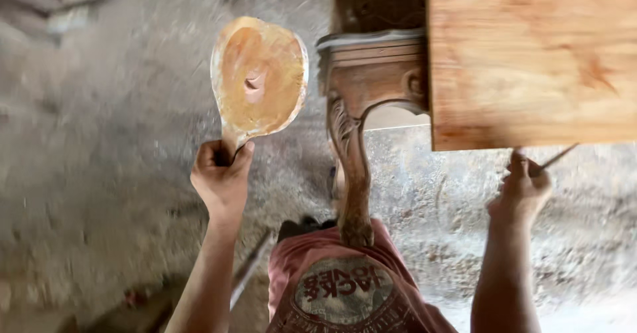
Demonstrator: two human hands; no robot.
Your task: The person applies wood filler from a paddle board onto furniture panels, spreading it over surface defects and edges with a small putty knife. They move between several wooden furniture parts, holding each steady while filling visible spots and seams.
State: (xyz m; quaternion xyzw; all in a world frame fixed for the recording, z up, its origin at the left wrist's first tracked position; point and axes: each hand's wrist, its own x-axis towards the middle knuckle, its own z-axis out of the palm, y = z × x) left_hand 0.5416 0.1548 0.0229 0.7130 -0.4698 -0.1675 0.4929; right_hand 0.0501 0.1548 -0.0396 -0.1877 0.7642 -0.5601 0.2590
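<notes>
**Two hands at a carved table, one gripping a wooden paddle**

Nearest the camera, at the bottom edge, is the person's red shirt [345, 293] with a round printed patch on the front. Both forearms rise from either side of it into the scene.

On the left, the left hand [221, 173] is closed in a fist around the short handle of a wooden paddle [260, 75]. The fingers are curled tight together and the thumb wraps over the handle's base. The paddle stands upright above the fist, its broad rounded face turned to the camera, pale orange with a small dent near the middle. It sits just left of the table, apart from it.

On the right, the right hand [522, 185] pinches a thin stick-like tool [556, 156] between the thumb and the gathered fingers. The tool points up and to the right, with its tip just under the near edge of the board. Motion blur hides what kind of tool it is.

Between the hands, a carved table leg [352, 173] curves down to the shirt. Above it is the carved table frame [371, 67], and to its right a flat plywood board [531, 54] fills the far right corner.

Farther off and all around lies a dusty grey floor [99, 140], blurred.
</notes>
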